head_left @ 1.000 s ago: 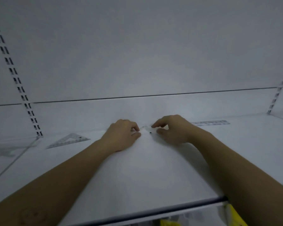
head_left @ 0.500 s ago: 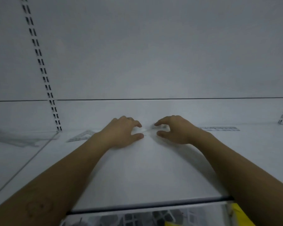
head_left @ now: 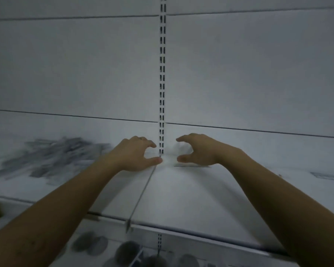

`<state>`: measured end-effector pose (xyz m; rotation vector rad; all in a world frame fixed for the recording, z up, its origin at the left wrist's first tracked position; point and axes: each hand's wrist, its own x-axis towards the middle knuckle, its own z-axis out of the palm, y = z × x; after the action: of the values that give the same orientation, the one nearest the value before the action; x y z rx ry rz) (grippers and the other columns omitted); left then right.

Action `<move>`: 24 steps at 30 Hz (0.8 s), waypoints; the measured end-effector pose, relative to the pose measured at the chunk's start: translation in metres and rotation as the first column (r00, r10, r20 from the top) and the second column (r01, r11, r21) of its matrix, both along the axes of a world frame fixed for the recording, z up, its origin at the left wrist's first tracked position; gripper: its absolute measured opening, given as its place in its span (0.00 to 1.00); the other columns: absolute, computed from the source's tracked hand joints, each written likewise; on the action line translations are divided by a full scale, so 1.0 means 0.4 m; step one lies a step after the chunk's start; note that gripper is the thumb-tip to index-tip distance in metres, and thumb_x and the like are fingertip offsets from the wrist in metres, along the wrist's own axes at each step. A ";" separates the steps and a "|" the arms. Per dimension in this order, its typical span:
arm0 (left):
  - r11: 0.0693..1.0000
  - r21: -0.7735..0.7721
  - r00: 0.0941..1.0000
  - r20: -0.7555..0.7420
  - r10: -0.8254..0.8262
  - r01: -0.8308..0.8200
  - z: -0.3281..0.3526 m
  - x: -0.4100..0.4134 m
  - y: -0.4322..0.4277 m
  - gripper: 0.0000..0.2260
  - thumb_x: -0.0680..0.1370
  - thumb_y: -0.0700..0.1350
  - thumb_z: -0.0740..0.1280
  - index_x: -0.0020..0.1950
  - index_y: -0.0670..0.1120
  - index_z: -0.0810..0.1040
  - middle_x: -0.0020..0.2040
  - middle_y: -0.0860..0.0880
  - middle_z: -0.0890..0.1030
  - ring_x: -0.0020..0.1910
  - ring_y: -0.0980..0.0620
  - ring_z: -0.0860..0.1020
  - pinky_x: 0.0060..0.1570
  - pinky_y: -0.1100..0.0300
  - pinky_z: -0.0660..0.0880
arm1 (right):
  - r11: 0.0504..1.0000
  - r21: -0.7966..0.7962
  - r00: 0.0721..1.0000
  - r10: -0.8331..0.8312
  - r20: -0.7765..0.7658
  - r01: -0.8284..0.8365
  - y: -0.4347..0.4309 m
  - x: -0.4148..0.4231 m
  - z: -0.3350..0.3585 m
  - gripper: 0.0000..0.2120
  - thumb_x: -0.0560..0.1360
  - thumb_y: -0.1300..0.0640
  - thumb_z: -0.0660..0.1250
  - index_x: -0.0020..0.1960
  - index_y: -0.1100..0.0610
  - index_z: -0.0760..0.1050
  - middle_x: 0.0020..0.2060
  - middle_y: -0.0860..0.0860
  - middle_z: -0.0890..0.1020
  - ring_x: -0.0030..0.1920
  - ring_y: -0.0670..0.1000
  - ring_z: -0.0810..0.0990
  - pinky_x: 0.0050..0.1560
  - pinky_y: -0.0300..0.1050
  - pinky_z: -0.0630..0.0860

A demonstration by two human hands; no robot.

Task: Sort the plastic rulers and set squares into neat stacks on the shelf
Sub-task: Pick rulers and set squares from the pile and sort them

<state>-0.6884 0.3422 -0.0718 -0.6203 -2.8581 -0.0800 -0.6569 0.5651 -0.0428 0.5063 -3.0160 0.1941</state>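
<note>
The white shelf (head_left: 181, 199) is carrying a smeared grey heap (head_left: 46, 157) of plastic pieces at far left. The left hand (head_left: 135, 155) and right hand (head_left: 199, 151) are cupping toward each other by the back wall, likely bracketing a clear piece (head_left: 179, 151) by its ends, its long axis running left-right. Whether they are gripping it, I cannot tell.

The white shelf (head_left: 181, 199) is split by a seam (head_left: 143, 191) running from 6 o'clock back to 12. At 9 o'clock lies a blurred grey heap (head_left: 46, 157) (single pieces cannot be told apart). A thin strip (head_left: 191, 166) lies toward 1 o'clock, and a long flat piece (head_left: 330, 177) at 3.
</note>
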 end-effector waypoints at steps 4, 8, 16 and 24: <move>0.994 0.033 0.993 -0.039 0.108 -0.107 -0.012 -0.005 -0.194 0.29 0.73 0.69 0.58 0.69 0.55 0.68 0.68 0.52 0.72 0.65 0.49 0.69 0.64 0.49 0.66 | 0.993 0.055 0.994 0.098 0.054 -0.101 -0.211 -0.053 -0.006 0.32 0.75 0.39 0.65 0.74 0.49 0.62 0.71 0.52 0.69 0.69 0.54 0.68 0.67 0.49 0.65; 0.980 0.070 0.979 -0.061 0.192 -0.188 -0.030 -0.012 -0.377 0.29 0.73 0.68 0.59 0.68 0.54 0.70 0.67 0.50 0.73 0.64 0.48 0.71 0.62 0.52 0.68 | 0.984 0.079 0.984 0.151 0.097 -0.159 -0.406 -0.105 -0.029 0.31 0.76 0.40 0.63 0.74 0.51 0.61 0.71 0.53 0.68 0.69 0.55 0.67 0.66 0.48 0.65; 0.935 0.146 0.945 -0.006 0.327 -0.323 -0.074 -0.029 -0.624 0.34 0.70 0.73 0.57 0.70 0.55 0.69 0.69 0.46 0.71 0.68 0.44 0.68 0.66 0.44 0.66 | 0.988 0.149 0.990 0.029 0.136 -0.050 -0.590 -0.187 -0.050 0.28 0.79 0.42 0.57 0.74 0.56 0.62 0.71 0.56 0.69 0.68 0.57 0.70 0.65 0.49 0.67; 0.964 0.230 0.979 -0.120 0.166 -0.135 -0.114 -0.082 -0.588 0.16 0.77 0.57 0.61 0.60 0.51 0.78 0.58 0.45 0.76 0.60 0.44 0.73 0.59 0.52 0.71 | 0.961 0.176 0.977 -0.211 -0.036 0.214 -0.523 -0.231 -0.132 0.17 0.78 0.50 0.58 0.64 0.55 0.71 0.59 0.54 0.78 0.56 0.56 0.77 0.55 0.49 0.74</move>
<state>-0.7213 0.1069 -0.1173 -0.3482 -2.7005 -0.3129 -0.7494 0.3559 -0.0955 0.1895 -3.0568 -0.0959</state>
